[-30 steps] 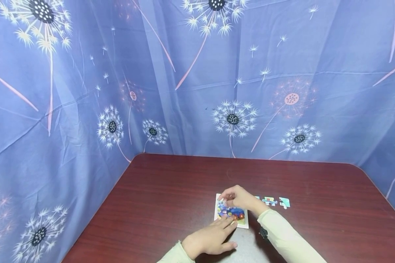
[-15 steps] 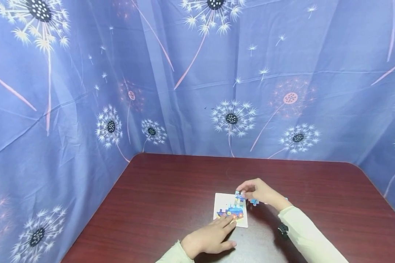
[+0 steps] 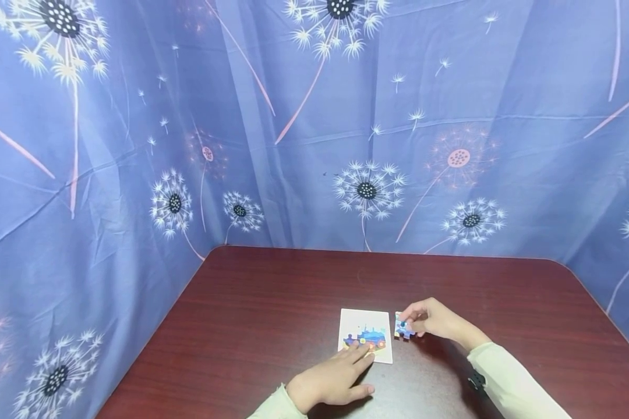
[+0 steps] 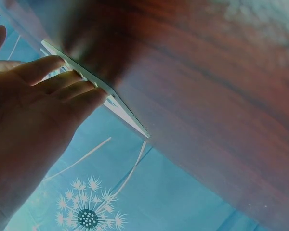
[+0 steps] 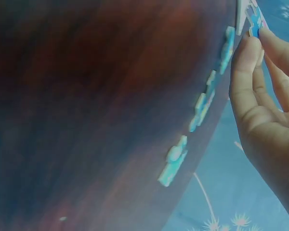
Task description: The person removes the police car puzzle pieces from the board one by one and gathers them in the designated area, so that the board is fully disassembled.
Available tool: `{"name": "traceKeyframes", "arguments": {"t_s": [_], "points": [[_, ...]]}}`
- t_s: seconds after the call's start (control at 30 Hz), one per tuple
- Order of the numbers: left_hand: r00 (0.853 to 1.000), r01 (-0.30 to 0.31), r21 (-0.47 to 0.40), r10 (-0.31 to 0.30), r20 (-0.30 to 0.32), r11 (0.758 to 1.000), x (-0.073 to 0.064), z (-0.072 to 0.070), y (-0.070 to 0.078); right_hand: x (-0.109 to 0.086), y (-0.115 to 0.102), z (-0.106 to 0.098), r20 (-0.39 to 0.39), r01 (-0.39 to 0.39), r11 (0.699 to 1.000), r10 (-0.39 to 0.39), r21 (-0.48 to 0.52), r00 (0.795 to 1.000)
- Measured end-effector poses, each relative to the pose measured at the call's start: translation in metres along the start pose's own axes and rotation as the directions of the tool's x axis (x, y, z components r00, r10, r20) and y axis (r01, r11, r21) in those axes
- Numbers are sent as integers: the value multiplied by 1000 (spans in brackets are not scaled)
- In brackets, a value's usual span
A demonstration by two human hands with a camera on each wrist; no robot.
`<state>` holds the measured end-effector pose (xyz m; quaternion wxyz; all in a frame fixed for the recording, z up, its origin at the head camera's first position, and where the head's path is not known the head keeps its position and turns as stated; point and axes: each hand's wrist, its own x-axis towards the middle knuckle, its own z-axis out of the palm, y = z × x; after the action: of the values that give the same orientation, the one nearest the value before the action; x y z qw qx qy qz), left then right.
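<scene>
A white-bordered puzzle board [image 3: 349, 319] lies on the table, with a picture of a blue train [image 3: 372, 337] across its lower part. My left hand [image 3: 335, 375] rests flat on the board's near edge, fingers straight; in the left wrist view its fingertips [image 4: 97, 96] lie along the board's edge. To the right of the board, my right hand [image 3: 435, 319] pinches a colourful jigsaw piece [image 3: 400, 327]. In the right wrist view the blue piece [image 5: 254, 21] sits between thumb and fingers, partly covered by them.
Several loose jigsaw pieces [image 5: 172, 163] lie in a row on the dark red wooden table [image 3: 272, 302], mostly hidden behind my right hand in the head view. A blue dandelion-print curtain [image 3: 293, 174] hangs along the table's back and left edges.
My right hand has moved from over the board's upper left to the right, bringing the jigsaw piece off the board to its right side. My left hand stays on the board.
</scene>
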<state>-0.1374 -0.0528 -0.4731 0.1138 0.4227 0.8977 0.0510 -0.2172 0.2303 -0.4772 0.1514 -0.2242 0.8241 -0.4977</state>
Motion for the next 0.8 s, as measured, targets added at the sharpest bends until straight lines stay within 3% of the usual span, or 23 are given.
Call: {"name": "traceKeyframes", "arguments": {"t_s": [0.33, 0.8], "points": [[1000, 18, -8, -18, 15, 1000, -1, 1, 1, -3, 7, 6, 21, -22, 1000, 21, 16, 1000], [1000, 20, 7, -20, 13, 1000, 1, 2, 0, -4, 3, 10, -12, 61, 994, -62, -96, 998]]}}
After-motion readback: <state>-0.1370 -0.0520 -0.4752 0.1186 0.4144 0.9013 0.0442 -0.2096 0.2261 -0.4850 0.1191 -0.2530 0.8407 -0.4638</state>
